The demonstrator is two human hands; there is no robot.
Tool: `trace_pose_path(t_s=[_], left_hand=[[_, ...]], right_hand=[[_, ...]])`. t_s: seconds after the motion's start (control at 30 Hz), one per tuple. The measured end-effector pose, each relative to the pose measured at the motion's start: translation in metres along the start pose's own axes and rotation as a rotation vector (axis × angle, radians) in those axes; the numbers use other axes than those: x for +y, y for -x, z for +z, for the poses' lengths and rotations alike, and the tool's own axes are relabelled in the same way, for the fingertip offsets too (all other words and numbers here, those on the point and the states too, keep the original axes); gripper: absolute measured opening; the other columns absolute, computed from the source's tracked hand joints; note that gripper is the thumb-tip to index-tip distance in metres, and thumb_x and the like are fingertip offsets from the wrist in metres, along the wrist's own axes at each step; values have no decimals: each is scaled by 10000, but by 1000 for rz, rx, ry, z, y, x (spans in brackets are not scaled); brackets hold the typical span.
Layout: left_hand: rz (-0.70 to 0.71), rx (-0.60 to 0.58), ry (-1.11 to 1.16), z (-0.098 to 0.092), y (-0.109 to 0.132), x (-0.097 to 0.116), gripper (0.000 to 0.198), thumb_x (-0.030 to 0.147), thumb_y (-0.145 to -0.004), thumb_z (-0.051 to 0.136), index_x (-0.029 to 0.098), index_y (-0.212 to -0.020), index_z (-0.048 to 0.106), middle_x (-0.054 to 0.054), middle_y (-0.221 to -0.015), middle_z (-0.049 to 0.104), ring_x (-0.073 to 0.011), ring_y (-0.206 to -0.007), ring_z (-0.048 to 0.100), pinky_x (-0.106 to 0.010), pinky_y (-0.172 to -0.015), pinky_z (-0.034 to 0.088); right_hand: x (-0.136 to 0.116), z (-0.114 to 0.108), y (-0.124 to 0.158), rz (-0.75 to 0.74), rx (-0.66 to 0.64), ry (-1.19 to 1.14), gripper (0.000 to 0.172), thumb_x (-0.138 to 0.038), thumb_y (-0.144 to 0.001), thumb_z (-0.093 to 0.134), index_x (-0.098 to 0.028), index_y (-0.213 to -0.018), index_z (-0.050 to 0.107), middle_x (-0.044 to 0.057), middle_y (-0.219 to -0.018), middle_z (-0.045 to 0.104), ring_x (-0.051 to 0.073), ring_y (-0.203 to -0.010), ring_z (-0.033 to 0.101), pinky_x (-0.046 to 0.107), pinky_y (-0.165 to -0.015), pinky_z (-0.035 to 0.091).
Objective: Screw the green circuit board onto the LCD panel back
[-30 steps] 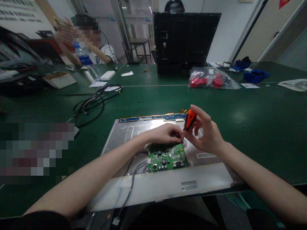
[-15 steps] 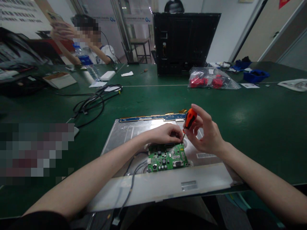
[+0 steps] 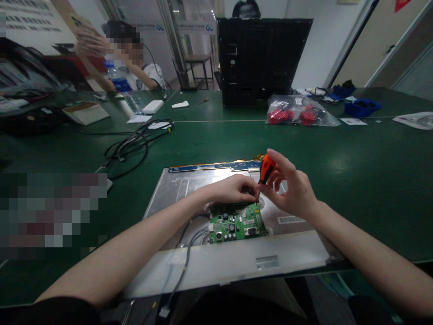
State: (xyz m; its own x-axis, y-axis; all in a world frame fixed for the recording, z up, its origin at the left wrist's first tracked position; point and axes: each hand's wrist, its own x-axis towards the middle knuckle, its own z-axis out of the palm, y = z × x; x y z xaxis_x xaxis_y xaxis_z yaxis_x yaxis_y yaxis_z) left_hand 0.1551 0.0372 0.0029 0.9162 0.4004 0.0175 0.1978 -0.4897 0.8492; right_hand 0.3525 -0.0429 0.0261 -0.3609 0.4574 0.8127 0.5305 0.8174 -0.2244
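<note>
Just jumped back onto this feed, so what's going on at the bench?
The right hand holds an orange-and-black screwdriver, shaft pointing down at the far right corner of a green circuit board. The left hand is close beside the shaft; whether its fingers grip anything is hidden. The board sits on a metal-backed panel on the green table, with cables leading off its left side.

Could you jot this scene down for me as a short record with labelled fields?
Right hand: grips a screwdriver with an orange-and-black handle, pointing downward
Left hand: fingers close to the screwdriver's tip
Under the tip: far right corner of a rectangular green circuit board
Beneath the board: flat silver metal panel
Farther back: upright black rectangular panel; clear plastic bag with red items
</note>
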Motion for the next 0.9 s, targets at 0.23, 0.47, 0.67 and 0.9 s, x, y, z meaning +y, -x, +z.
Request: trace_pose_path(t_s=[0.23, 0.47, 0.67, 0.9], left_hand=[[8, 7, -6, -1, 0, 0, 76, 153, -861, 703, 175, -788, 700, 10, -772, 649, -156, -761, 592, -266, -737, 441], [-8, 5, -7, 0, 1, 0, 23, 150, -864, 715, 170, -868, 726, 2, -807, 680, -162, -788, 614, -280, -777, 458], [-23, 2, 1, 0, 0, 1, 22, 154, -874, 708, 173, -870, 716, 13, -784, 667, -154, -755, 602, -277, -765, 465], [-15, 11, 10, 0, 1, 3, 72, 139, -867, 697, 179, -808, 696, 14, -777, 653, -155, -761, 593, -267, -746, 444]], right_hand=[[-3, 0, 0, -5, 3, 17, 794, -172, -1003, 597, -320, -1679, 209, 7, -917, 699, 126, -538, 613, 251, -455, 559], [-5, 0, 1, 52, -5, -43, 826, -113, -944, 565, -257, -1670, 199, 9, -890, 694, 118, -516, 609, 220, -422, 529], [-4, 0, 1, 72, -11, -73, 855, -100, -923, 558, -244, -1663, 156, 13, -905, 702, 125, -525, 608, 227, -416, 526], [-1, 0, 1, 47, -14, -37, 806, -233, -988, 634, -274, -1650, 176, -6, -894, 676, 112, -518, 586, 205, -409, 518]])
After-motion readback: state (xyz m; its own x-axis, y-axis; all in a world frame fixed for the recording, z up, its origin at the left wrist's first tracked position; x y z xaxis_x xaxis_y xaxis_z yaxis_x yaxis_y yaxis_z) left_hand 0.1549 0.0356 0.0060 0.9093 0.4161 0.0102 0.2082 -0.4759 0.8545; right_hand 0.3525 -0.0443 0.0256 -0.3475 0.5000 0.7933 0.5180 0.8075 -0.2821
